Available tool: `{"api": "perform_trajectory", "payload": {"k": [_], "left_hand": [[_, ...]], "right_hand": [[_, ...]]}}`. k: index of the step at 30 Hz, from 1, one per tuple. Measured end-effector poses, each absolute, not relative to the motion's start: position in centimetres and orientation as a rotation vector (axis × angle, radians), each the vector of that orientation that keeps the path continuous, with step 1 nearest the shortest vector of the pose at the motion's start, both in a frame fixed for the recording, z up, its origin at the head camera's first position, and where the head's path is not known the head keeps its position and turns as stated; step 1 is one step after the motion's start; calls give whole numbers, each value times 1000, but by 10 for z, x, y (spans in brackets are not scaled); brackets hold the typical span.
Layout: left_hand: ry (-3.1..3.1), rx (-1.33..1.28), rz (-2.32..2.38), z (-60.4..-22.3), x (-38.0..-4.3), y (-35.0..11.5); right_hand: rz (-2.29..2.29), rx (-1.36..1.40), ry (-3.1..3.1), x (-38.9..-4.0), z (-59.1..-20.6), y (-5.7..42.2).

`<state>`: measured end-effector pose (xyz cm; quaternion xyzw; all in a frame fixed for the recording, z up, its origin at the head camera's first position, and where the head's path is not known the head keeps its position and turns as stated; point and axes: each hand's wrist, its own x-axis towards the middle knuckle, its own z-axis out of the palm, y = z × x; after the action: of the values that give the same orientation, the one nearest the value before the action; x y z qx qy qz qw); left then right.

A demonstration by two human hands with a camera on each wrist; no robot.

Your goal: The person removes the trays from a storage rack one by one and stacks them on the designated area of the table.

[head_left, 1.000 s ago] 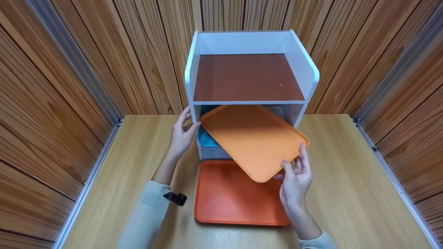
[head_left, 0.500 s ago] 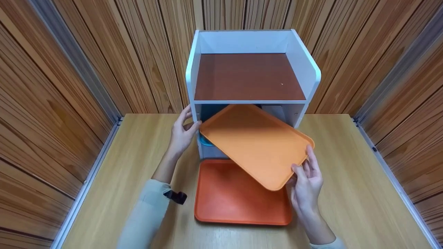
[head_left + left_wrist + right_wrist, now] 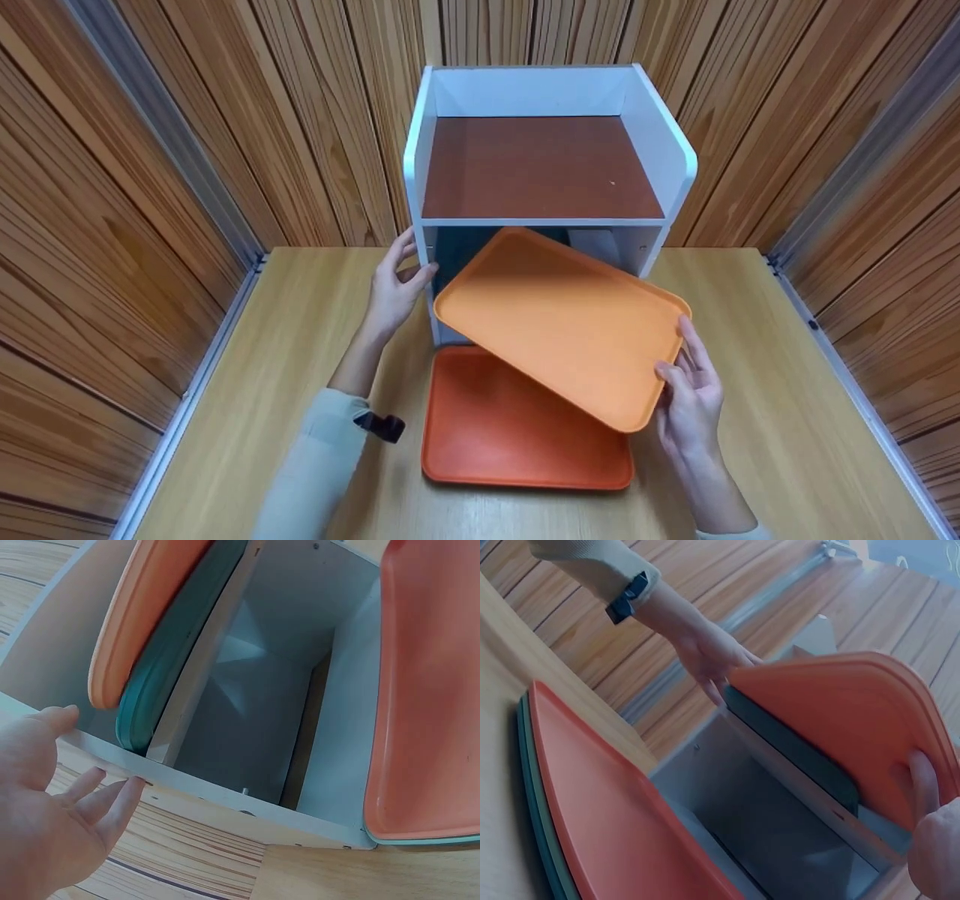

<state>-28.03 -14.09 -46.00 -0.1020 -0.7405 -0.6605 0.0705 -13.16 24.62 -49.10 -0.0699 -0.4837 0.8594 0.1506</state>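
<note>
My right hand pinches the right short edge of an orange tray, thumb on top and fingers beneath. The tray slants out of the middle opening of a white shelf unit, its far corner just inside. Under it, a teal tray lies on that shelf board. My left hand holds the unit's left side panel, thumb at the front edge and fingers along the outside. A red-orange tray lies flat on the table in front, on top of teal and green trays.
The unit has a brown top shelf with raised white sides. Below the middle shelf is a lower compartment. Wood-panelled walls with metal strips enclose the wooden table.
My right hand has moved right and toward me, drawing the orange tray further out and turning it. More of the teal tray inside shows. The left hand keeps its place.
</note>
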Motion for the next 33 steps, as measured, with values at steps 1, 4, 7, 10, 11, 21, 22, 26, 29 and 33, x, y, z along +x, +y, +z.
{"api": "perform_trajectory", "payload": {"k": [1, 4, 7, 10, 11, 21, 22, 26, 29, 33], "left_hand": [[-2228, -306, -1990, -460, -280, -141], [-2229, -311, -1996, -460, -281, -140], [-2220, -323, -1997, -460, -282, -140], [-2214, -324, -1993, -461, -282, -140], [-2213, -322, -1992, -461, -282, -140], [-2240, -312, -1979, -459, -280, -140], [-2239, -318, -1979, -458, -280, -140], [-2243, -324, -1979, -459, -281, -140], [-2247, -321, -1981, -459, -281, -141], [-2252, -319, -1980, -459, -281, -141]], "right_hand": [[2469, -191, -1391, -131, -492, 249], [2494, -158, -1349, -131, -495, 256], [2519, -97, -1333, -133, -499, 263], [2567, -21, -1337, -134, -501, 271], [2585, 8, -1343, -135, -501, 274], [2790, 354, -1218, -136, -508, 291], [2809, 402, -1198, -136, -509, 293], [2861, 523, -1164, -137, -512, 298], [2896, 546, -1175, -138, -513, 302], [2932, 553, -1201, -138, -512, 306]]}}
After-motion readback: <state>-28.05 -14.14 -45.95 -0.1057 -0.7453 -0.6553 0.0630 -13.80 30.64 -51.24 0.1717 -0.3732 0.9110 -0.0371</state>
